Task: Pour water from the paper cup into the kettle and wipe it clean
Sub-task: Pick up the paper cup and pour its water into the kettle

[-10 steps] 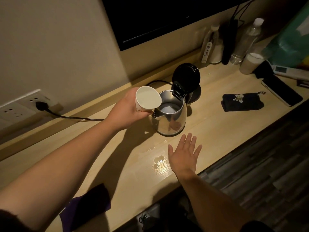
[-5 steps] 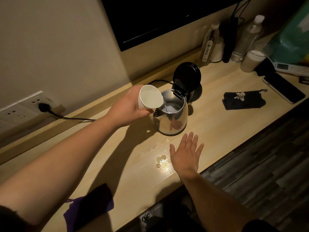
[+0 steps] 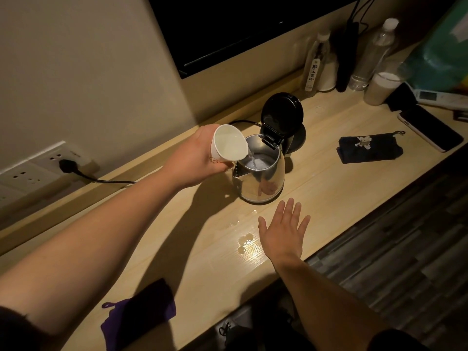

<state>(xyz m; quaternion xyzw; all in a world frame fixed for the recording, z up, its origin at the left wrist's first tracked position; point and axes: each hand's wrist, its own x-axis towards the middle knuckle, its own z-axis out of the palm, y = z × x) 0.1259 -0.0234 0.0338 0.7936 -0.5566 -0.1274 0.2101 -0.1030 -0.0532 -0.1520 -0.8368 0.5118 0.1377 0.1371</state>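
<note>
A steel kettle [image 3: 260, 183] stands on the wooden counter [image 3: 329, 178] with its black lid [image 3: 282, 114] flipped up. My left hand [image 3: 197, 158] grips a white paper cup [image 3: 229, 145], tilted over the kettle's mouth, and a thin stream of water runs from its rim into the kettle. My right hand [image 3: 282, 231] hovers flat, fingers spread, in front of the kettle and holds nothing. Water drops [image 3: 244, 240] lie on the counter just left of that hand. A purple cloth [image 3: 139, 315] lies at the near edge under my left arm.
A dark folded cloth [image 3: 369, 149] lies right of the kettle, a phone [image 3: 430, 129] beyond it. Bottles [image 3: 372, 54] and a cup [image 3: 382, 88] crowd the back right corner. A black cord [image 3: 101, 178] runs from the wall socket [image 3: 60, 160] toward the kettle. The counter's front edge drops to dark flooring.
My left hand has tipped the cup further and water now streams into the kettle. My right hand stays spread in front of the kettle.
</note>
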